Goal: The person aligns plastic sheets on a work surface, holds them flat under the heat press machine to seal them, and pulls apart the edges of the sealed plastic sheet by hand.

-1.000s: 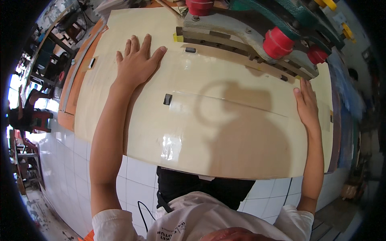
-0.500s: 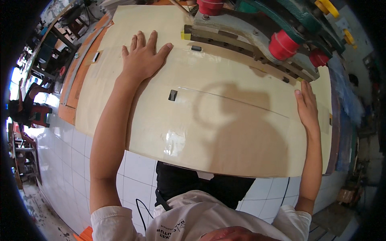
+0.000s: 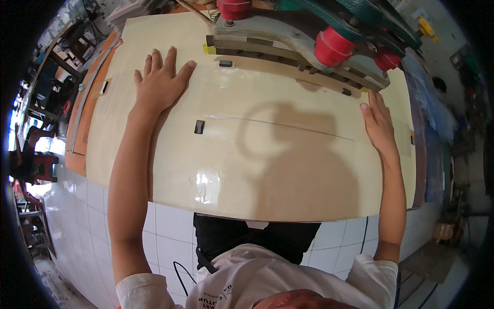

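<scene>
A wide cream sheet (image 3: pixel 278 190) covers the tabletop in front of me, with a thin straight line running across its middle. On its left part my left hand (image 3: pixel 160 85) lies flat, fingers spread and pointing away, holding nothing. My right hand (image 3: pixel 379 126) rests on the right part with fingers stretched out. Its fingertips are close to the right end of a long metal bar (image 3: pixel 257 45). Small dark blocks sit on the sheet: one (image 3: pixel 225 64) near the bar, one (image 3: pixel 199 126) at mid-sheet, one (image 3: pixel 346 91) left of my right fingertips.
Above the bar stands a green machine arm (image 3: pixel 350 26) with red caps (image 3: pixel 333 46). An orange-brown board edge (image 3: pixel 77 160) shows at the left, with a metal strip (image 3: pixel 88 95) on it. Clear bluish plastic (image 3: pixel 429 98) hangs along the right side. A red stool (image 3: pixel 45 167) stands far left.
The whole view has shifted, so sheet, machine and hands appear further left. Both hands keep their places on the sheet.
</scene>
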The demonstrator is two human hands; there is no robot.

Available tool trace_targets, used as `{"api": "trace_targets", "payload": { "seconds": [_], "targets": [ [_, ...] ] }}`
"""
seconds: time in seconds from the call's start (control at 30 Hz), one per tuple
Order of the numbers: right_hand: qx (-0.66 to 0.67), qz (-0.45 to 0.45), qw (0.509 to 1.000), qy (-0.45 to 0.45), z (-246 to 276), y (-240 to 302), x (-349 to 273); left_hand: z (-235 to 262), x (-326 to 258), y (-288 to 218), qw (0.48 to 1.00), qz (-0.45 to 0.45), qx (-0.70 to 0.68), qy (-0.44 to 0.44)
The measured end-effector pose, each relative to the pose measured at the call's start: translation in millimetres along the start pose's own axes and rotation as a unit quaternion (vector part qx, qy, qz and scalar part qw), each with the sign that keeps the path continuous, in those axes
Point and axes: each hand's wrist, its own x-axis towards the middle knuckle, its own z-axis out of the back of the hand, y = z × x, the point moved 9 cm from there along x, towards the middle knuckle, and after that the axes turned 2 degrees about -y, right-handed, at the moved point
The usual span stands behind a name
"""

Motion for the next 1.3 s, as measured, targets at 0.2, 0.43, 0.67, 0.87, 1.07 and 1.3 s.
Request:
{"api": "trace_targets", "payload": {
  "seconds": [0.2, 0.43, 0.67, 0.87, 1.07, 1.3],
  "targets": [
    [-0.002, -0.003, 1.0, -0.005, 1.6, -2.9, -2.0, -1.1, 0.5, -1.8, 1.0, 0.004, 0.024, 0.01],
    [-0.01, -0.002, 1.0, -0.005, -1.8, -5.8, 0.6, -2.3, 1.8, -0.2, 1.0, -0.003, 0.006, 0.001],
    [-0.021, -0.004, 1.0, -0.001, -0.2, -3.3, -0.2, -1.3, 1.6, 1.3, 1.0, -0.002, 0.008, -0.001],
    [-0.031, -0.011, 0.999, 0.006, -0.1, -1.5, -1.9, -2.7, 1.3, 1.2, 1.0, -0.002, 0.009, 0.001],
    [-0.005, -0.004, 1.0, -0.009, 3.8, -2.0, -1.0, -2.3, 2.8, 0.5, 1.0, -0.007, 0.012, -0.001],
    [-0.008, -0.011, 1.0, -0.01, 5.5, 3.0, -1.1, -2.8, 2.7, 2.3, 1.0, -0.007, 0.013, -0.001]
  ]
}}
